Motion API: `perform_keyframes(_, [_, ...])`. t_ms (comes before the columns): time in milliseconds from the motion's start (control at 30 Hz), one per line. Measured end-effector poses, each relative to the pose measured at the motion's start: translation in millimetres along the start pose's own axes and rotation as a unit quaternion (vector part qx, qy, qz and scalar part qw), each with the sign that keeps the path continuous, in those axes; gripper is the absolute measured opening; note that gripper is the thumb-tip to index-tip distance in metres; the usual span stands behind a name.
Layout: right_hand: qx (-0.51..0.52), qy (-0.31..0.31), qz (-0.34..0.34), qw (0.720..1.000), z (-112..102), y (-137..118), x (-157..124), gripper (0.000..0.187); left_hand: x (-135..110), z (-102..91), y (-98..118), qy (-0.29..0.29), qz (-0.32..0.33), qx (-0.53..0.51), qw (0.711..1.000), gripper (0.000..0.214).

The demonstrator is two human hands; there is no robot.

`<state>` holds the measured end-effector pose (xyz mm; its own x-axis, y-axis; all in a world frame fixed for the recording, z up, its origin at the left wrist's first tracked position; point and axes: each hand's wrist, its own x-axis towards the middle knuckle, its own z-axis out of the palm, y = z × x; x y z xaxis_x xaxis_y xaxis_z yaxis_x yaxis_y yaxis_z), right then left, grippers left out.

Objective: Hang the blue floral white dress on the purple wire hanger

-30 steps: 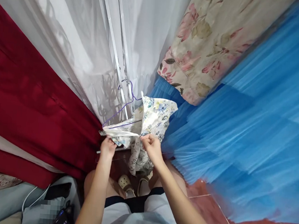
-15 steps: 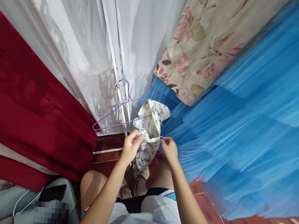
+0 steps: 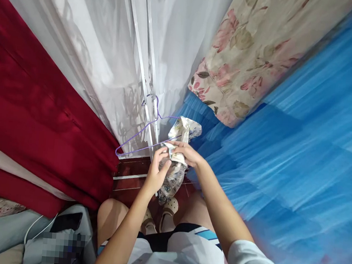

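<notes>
A floral cloth garment (image 3: 179,148) hangs bunched over the right end of a purple wire hanger (image 3: 145,135), whose hook rests on the white frame behind the sheer curtain. My left hand (image 3: 157,172) pinches the cloth from below, fingers closed on it. From the right, my right hand (image 3: 186,152) reaches over and grips the top of the same bunched cloth. The cloth's lower part dangles between my hands toward my feet.
A red curtain (image 3: 37,117) fills the left, a sheer white curtain (image 3: 101,69) the middle. Blue pleated fabric (image 3: 284,148) and a floral cushion (image 3: 255,53) lie at the right. My sandalled feet (image 3: 160,216) stand on red floor tiles. A dark phone with a white cable (image 3: 65,223) lies at lower left.
The cloth has slid from spread across the hanger bar to bunched at its right end. My left hand moved right, and my right hand came over the top of the bunch.
</notes>
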<state>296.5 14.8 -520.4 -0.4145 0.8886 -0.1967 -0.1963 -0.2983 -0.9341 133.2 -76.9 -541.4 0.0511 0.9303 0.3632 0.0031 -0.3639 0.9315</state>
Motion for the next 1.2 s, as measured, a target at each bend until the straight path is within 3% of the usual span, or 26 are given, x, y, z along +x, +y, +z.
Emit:
perform_keyframes(167, [0.031,0.154,-0.058,0.986,-43,-22,10,0.042,-21,-35.5,-28,0.117,-0.050,-0.011,0.992,0.035])
perform_keyframes(300, [-0.004,0.158,-0.023,0.987,-53,-7,-9,0.030,-36,-58.1,-43,0.142,-0.078,0.005,0.987,0.036])
perform_keyframes(400, [-0.058,0.056,0.058,0.995,-31,11,-31,0.018,-43,-57.0,-39,0.082,-0.067,0.065,0.992,0.044])
perform_keyframes(500, [-0.112,-0.129,0.113,0.979,2,14,-50,0.033,-46,-44.0,-23,-0.039,-0.046,0.091,0.994,0.056])
perform_keyframes(600, [-0.141,-0.278,0.103,0.945,25,-2,-61,0.055,-48,-35.7,-11,-0.157,-0.091,0.040,0.983,0.041])
perform_keyframes(667, [-0.172,-0.299,0.080,0.935,29,-16,-64,0.063,-49,-41.2,-11,-0.185,-0.140,0.021,0.973,0.030])
perform_keyframes(800, [-0.291,-0.283,0.053,0.912,20,-36,-69,0.064,-51,-83.5,-17,-0.181,-0.176,0.070,0.965,0.037])
perform_keyframes(967, [-0.347,-0.264,0.056,0.898,10,-54,-75,0.072,-46,-165.2,-3,-0.284,-0.181,0.203,0.920,0.037])
perform_keyframes(1067, [-0.337,-0.223,0.029,0.914,9,-58,-69,0.080,-34,-209.5,11,-0.269,-0.111,0.334,0.897,0.031])
perform_keyframes(1200, [-0.353,-0.125,-0.040,0.926,11,-44,-44,0.093,-9,-245.3,22,-0.173,0.015,0.486,0.857,0.025])
